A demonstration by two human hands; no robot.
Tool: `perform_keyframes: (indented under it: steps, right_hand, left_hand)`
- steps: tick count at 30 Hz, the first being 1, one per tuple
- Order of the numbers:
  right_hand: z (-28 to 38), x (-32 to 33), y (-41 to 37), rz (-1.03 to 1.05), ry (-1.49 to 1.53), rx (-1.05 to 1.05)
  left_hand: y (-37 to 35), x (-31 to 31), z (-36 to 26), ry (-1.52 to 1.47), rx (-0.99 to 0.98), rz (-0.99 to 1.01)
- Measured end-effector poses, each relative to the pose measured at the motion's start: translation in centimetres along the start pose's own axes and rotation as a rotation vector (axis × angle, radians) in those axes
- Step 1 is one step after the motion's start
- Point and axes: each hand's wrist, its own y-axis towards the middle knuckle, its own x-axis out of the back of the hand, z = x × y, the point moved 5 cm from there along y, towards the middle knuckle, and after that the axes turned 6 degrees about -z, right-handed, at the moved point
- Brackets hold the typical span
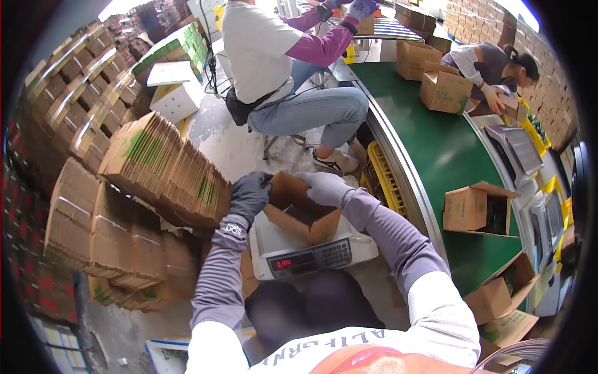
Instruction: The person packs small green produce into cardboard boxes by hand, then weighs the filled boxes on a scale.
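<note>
An open cardboard box (303, 229) stands on a white digital scale (367, 248) in front of my knees. Its top faces up, and the dark inside does not show clearly what, if anything, lies at the bottom. My left hand (251, 192), in a dark grey glove, is closed on the box's left rim. In a lighter grey glove, my right hand (327, 189) grips the far right rim, fingers partly hidden over the edge. Red digits glow on the scale's display (284, 264), beside a keypad.
Stacks of flattened cartons (165, 168) rise close on my left. To the right runs a green conveyor belt (411, 118) carrying open boxes (466, 209). A seated co-worker (258, 56) is ahead; another person (486, 68) bends across the belt. A yellow crate (377, 177) sits under the belt's edge.
</note>
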Motion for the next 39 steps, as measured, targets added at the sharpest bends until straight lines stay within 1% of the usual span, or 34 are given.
perform_keyframes:
  steps: [1, 3, 4, 7, 8, 11, 12, 14, 15, 16, 19, 20, 23, 24, 25, 27, 30, 31, 32, 33, 34, 35, 36, 37, 39]
  right_hand:
    - [-0.1, -0.1, -0.2, -0.027, 0.022, -0.013]
    - [0.1, -0.1, -0.2, -0.015, -0.014, -0.046]
    - [0.4, -0.1, -0.2, -0.007, -0.031, -0.06]
    - [1.0, 0.4, -0.6, -0.005, -0.071, -0.064]
    - [1.3, 0.4, -0.8, 0.002, -0.091, -0.085]
    - [2.0, -0.1, -1.0, 0.022, -0.16, -0.165]
    - [2.5, -0.3, -0.6, 0.02, -0.191, -0.2]
    - [2.7, -0.6, 0.0, 0.013, -0.197, -0.248]
    - [2.5, -0.5, 0.4, 0.008, -0.173, -0.26]
    - [2.3, -0.4, 0.5, 0.001, -0.15, -0.273]
    - [2.3, -0.5, 0.4, -0.041, -0.116, -0.099]
    - [2.5, -0.2, 0.0, -0.021, -0.096, -0.107]
    - [4.7, 1.7, -3.6, -0.527, 0.151, 0.25]
    - [5.5, 2.3, -5.2, -0.482, 0.379, 0.242]
    - [5.1, 1.9, -6.2, -0.438, 0.517, 0.281]
    - [5.2, -0.2, -6.5, -0.346, 0.927, 0.279]
    - [4.5, -2.5, -3.1, -0.34, 0.957, 0.314]
    - [4.1, -3.5, -2.1, -0.317, 0.984, 0.256]
    - [3.7, -4.5, -1.1, -0.295, 1.01, 0.202]
    - [3.0, -5.5, -0.1, -0.276, 1.035, 0.15]
    - [2.0, -7.0, 1.0, -0.218, 0.923, 0.056]
    - [1.2, -7.8, 1.6, -0.209, 1.031, 0.043]
    - [1.2, -8.1, 2.0, -0.198, 1.138, 0.028]
    - [1.3, -8.3, 2.1, -0.189, 1.243, 0.008]
    - [2.1, -7.0, 0.6, -0.159, 1.02, -0.036]
  left_hand:
    - [0.2, 0.0, -0.5, 0.015, 0.018, 0.079]
    - [0.9, 0.2, -1.3, 0.047, 0.053, 0.232]
    - [0.8, 0.4, -1.4, 0.114, 0.052, 0.244]
    - [-0.4, 0.1, -0.4, 0.219, 0.022, 0.072]
    - [-0.6, -0.1, 0.5, 0.239, 0.085, 0.066]
    - [-1.7, 0.5, 2.0, 0.143, 0.19, -0.052]
    - [-2.0, 0.3, 1.3, 0.245, 0.173, -0.057]
    - [-2.1, 0.2, -0.4, 0.336, 0.037, -0.016]
    - [-2.1, 0.1, -1.1, 0.38, -0.033, 0.005]
    - [-2.0, 0.1, -1.8, 0.442, -0.155, 0.01]
    - [-0.9, -1.7, -0.2, 0.54, -0.165, 0.316]
    - [-0.5, -2.4, 0.3, 0.565, -0.17, 0.424]
    - [0.3, -1.7, -0.1, 0.388, -0.218, 0.453]
    - [0.2, -1.5, -0.3, 0.382, -0.243, 0.442]
    - [0.1, -1.5, -0.4, 0.378, -0.27, 0.429]
    - [0.1, -1.9, 0.1, 0.376, -0.302, 0.423]
    - [0.1, -2.2, 0.5, 0.372, -0.281, 0.428]
    - [0.2, -2.2, 0.6, 0.382, -0.271, 0.416]
    - [0.3, -2.6, 0.8, 0.367, -0.25, 0.372]
    - [0.5, -2.7, 0.8, 0.353, -0.16, 0.307]
    - [0.5, -2.9, 0.7, 0.338, -0.071, 0.242]
    - [0.3, -2.8, 0.8, 0.325, 0.025, 0.171]
    - [-0.5, -2.6, 0.3, 0.226, -0.078, -0.14]
    - [-1.1, -3.5, 0.4, 0.309, -0.038, -0.315]
    - [-2.0, -6.1, 0.0, 0.47, 0.041, -0.677]
